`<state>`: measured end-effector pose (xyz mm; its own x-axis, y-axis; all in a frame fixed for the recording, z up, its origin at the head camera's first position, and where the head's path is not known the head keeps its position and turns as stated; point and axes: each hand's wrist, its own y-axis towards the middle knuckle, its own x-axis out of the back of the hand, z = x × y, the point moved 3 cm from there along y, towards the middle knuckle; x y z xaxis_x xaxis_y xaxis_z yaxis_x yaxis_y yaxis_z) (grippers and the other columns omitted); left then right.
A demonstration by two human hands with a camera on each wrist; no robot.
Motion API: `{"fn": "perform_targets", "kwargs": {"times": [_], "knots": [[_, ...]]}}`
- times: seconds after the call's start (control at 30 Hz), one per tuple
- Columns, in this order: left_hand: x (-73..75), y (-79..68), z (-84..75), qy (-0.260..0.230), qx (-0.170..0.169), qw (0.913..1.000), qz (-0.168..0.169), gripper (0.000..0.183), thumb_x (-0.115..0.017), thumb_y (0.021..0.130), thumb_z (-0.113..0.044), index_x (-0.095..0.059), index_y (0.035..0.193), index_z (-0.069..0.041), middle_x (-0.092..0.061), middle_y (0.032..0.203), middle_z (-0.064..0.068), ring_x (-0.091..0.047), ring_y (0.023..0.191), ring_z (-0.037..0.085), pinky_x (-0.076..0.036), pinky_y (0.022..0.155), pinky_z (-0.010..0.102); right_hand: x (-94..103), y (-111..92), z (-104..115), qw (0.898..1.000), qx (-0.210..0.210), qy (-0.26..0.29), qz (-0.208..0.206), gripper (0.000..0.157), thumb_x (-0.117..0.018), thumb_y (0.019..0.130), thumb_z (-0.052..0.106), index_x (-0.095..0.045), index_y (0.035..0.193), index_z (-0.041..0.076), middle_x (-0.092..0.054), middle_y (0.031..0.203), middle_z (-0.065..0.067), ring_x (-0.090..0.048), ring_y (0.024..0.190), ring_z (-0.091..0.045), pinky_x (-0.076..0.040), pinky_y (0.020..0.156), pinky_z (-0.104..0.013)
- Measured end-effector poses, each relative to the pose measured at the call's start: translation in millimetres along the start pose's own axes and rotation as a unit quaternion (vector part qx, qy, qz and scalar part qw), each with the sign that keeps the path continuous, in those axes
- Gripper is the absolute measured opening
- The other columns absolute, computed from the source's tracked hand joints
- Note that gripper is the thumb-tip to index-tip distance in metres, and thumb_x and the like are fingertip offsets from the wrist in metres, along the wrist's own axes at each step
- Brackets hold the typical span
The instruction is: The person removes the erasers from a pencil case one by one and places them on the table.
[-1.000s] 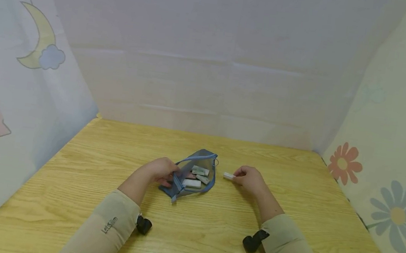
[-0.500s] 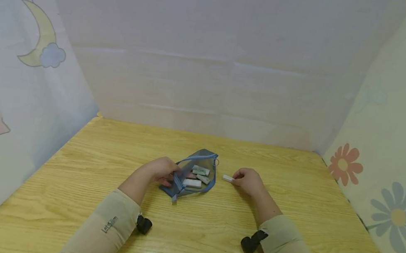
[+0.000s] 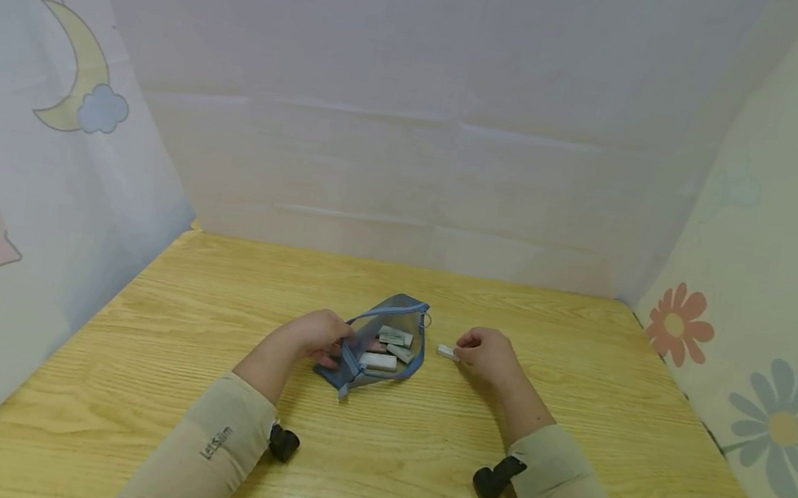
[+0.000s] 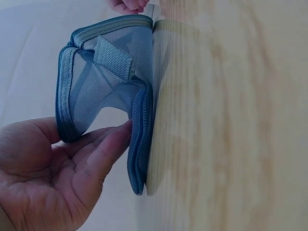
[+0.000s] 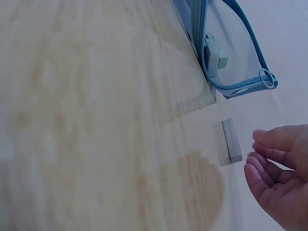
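A blue mesh zip pouch (image 3: 392, 306) lies on its side on the table, its zipped mouth spread towards the right. Several small blocks are inside, among them a white one (image 3: 379, 361) and one with green print (image 3: 395, 336). My left hand (image 3: 319, 334) grips the pouch's left part; in the left wrist view its thumb and fingers hold the mesh and edging. Another small white block (image 5: 231, 142) rests on the table right of the pouch. Beside it is my right hand (image 5: 284, 168), fingers loosely bent, with a gap between fingertips and block.
The wood-grain table (image 3: 375, 460) runs back to a pale sheet wall (image 3: 409, 160). Printed side sheets stand at left and right. A metal ring (image 5: 267, 77) hangs at the pouch's zip end. Black wrist cameras sit on both sleeves.
The white block in my right hand has come down slightly onto the table, and my right fingers have let go of it. The left hand and pouch have stayed nearly still.
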<state>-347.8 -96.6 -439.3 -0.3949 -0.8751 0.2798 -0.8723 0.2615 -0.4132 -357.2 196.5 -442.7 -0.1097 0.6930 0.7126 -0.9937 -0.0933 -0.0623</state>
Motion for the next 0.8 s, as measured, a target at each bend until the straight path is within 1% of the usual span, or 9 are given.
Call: {"fn": "perform_targets", "kwargs": {"times": [0.13, 0.27, 0.43, 0.63, 0.8], "knots": [[-0.2, -1.7, -1.4, -0.002, 0.004, 1.0000, 0.000, 0.024, -0.047, 0.092, -0.014, -0.063, 0.096, 0.003, -0.064, 0.089, 0.011, -0.065, 0.074, 0.015, -0.055, 0.062, 0.033, 2.5, -4, 13, 1.000, 0.024, 0.007, -0.005, 0.013, -0.064, 0.086, 0.018, -0.065, 0.094, 0.008, -0.062, 0.088, -0.004, -0.056, 0.078, -0.018, -0.047, 0.067, -0.030], [-0.8, -2.7, -2.4, -0.005, 0.006, 1.0000, 0.001, 0.025, -0.047, 0.092, -0.014, -0.063, 0.099, 0.004, -0.065, 0.092, 0.012, -0.065, 0.076, 0.016, -0.055, 0.064, 0.034, -0.3, -7, 28, 0.999, 0.048, 0.009, -0.007, 0.012, -0.066, 0.084, 0.018, -0.066, 0.091, 0.009, -0.063, 0.087, -0.003, -0.056, 0.079, -0.018, -0.047, 0.068, -0.030], [-1.2, -3.3, -2.9, -0.003, -0.001, 1.0000, 0.000, 0.025, -0.047, 0.092, -0.014, -0.063, 0.100, 0.004, -0.065, 0.091, 0.012, -0.065, 0.075, 0.016, -0.055, 0.063, 0.034, -11.8, -10, 44, 0.997, 0.068, 0.022, 0.004, 0.011, -0.067, 0.083, 0.015, -0.067, 0.091, 0.007, -0.064, 0.085, -0.002, -0.057, 0.078, -0.016, -0.048, 0.067, -0.029], [-1.8, -3.5, -3.2, 0.002, -0.002, 1.0000, -0.001, 0.025, -0.047, 0.092, -0.014, -0.062, 0.100, 0.005, -0.065, 0.089, 0.012, -0.065, 0.076, 0.016, -0.055, 0.064, 0.034, -25.4, -11, 58, 0.996, 0.090, 0.011, 0.015, 0.012, -0.067, 0.082, 0.012, -0.068, 0.092, 0.005, -0.065, 0.084, -0.002, -0.058, 0.079, -0.016, -0.049, 0.069, -0.031], [-2.3, -3.5, -2.7, 0.003, -0.004, 1.0000, 0.001, 0.025, -0.046, 0.092, -0.012, -0.062, 0.099, 0.006, -0.064, 0.089, 0.012, -0.064, 0.077, 0.016, -0.055, 0.064, 0.034, -33.9, -10, 64, 0.996, 0.087, 0.002, 0.019, 0.010, -0.068, 0.082, 0.013, -0.068, 0.090, 0.008, -0.064, 0.083, 0.000, -0.058, 0.078, -0.015, -0.049, 0.069, -0.030]]}}
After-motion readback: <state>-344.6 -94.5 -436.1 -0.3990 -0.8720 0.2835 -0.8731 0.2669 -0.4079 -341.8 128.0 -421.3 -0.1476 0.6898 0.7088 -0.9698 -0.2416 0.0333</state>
